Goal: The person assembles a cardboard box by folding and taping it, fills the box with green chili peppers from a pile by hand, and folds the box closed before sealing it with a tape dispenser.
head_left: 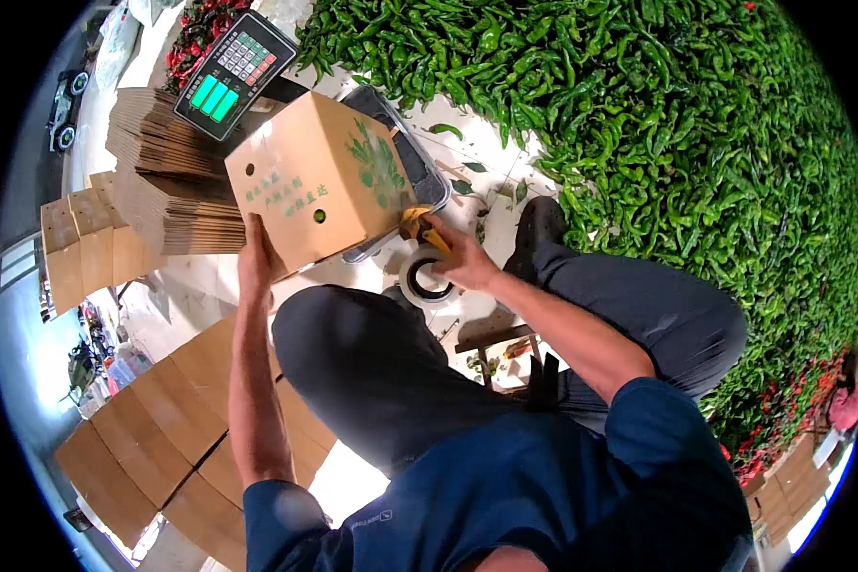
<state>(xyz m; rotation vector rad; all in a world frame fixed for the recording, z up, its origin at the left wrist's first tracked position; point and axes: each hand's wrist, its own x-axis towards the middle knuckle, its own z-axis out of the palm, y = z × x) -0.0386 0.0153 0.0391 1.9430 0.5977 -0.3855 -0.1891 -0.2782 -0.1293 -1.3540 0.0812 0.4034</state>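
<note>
A printed cardboard box (300,205) with green lettering and a leaf picture sits tilted on the dark tray of a scale. Through a round hole in its side something green shows. My left hand (259,257) grips the box's near left edge, its fingers partly hidden. Against the lower right corner of the box, my right hand (465,257) is closed around a yellow tape dispenser (416,226). The wide roll of tape (429,278) hangs just below that hand. Behind the box stands the scale's display and keypad (236,74), its panels lit green.
A large heap of green peppers (677,143) covers the right side. Folded cardboard stacks (167,181) stand at the left, with more flat cartons (172,419) lower left. Red peppers (200,38) lie behind the display. Loose peppers and leaves are scattered on the pale floor (491,162).
</note>
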